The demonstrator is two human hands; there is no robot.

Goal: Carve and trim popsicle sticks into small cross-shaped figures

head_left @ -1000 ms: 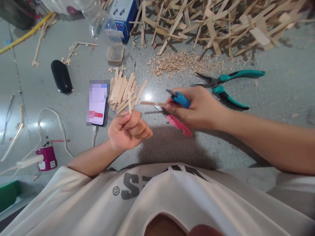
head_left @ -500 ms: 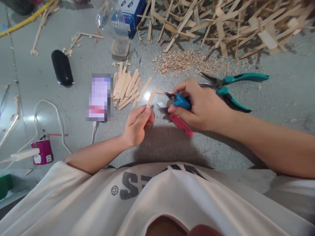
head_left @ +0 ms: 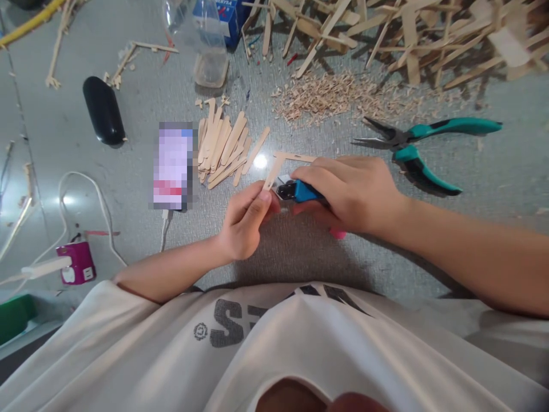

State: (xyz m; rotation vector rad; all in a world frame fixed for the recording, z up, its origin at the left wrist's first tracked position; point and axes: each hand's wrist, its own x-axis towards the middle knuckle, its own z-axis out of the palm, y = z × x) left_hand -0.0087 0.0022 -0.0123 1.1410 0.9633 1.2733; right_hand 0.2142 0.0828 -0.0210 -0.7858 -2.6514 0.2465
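Note:
My left hand [head_left: 245,220] pinches the near end of an L-shaped piece of joined wooden sticks [head_left: 279,163], which points up and away over the floor. My right hand [head_left: 349,191] is closed around small blue-handled cutters [head_left: 300,191], whose jaws sit right beside the stick, close to my left fingertips. A pink-handled tool [head_left: 338,233] lies mostly hidden under my right hand. A heap of flat wooden sticks [head_left: 223,150] lies just left of the held piece.
Teal-handled pliers [head_left: 414,147] lie at right. A phone [head_left: 172,166], black case [head_left: 102,117], clear bottle [head_left: 201,40] and blue box [head_left: 227,16] sit left of centre. Wood chips [head_left: 338,97] and a big tangle of sticks [head_left: 386,28] fill the top. A purple plug with white cable [head_left: 77,263] lies at left.
My left hand moved from a raised fist with a stick to pinching the L-shaped piece. My right hand brought the blue cutters leftward to the stick and now covers the pink tool.

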